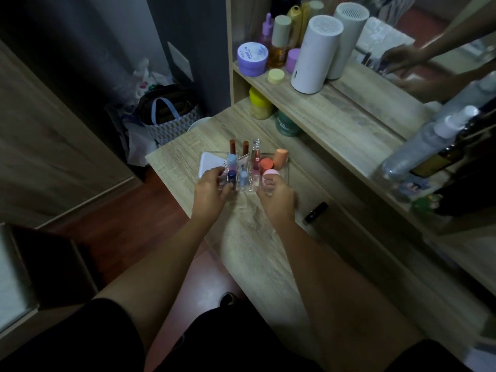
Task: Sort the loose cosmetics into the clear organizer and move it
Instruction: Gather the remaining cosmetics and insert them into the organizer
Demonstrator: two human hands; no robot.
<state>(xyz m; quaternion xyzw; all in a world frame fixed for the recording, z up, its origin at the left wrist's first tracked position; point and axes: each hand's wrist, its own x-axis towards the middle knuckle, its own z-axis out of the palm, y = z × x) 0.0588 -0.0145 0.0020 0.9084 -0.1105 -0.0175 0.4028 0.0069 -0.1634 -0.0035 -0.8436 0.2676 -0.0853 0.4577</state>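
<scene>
The clear organizer (285, 171) stands on the wooden desk (255, 237) near its far left part. It holds several cosmetics: two brown-red lip tubes (232, 146), a clear bottle (256, 151), blue tubes (243, 178), orange sponges (280, 157) and a pink sponge (271, 174). My left hand (212, 187) grips the organizer's near left corner. My right hand (276, 198) grips its near right side, fingers over the rim by the pink sponge. A white flat case (208, 165) lies just left of the organizer.
A shelf above the desk carries a white cylinder (314, 55), purple jars (252, 59) and bottles. Yellow and green jars (287, 124) sit under it. A small black object (315, 213) lies on the desk to the right. Spray bottles (418, 149) and a mirror stand at right; bags sit on the floor at left.
</scene>
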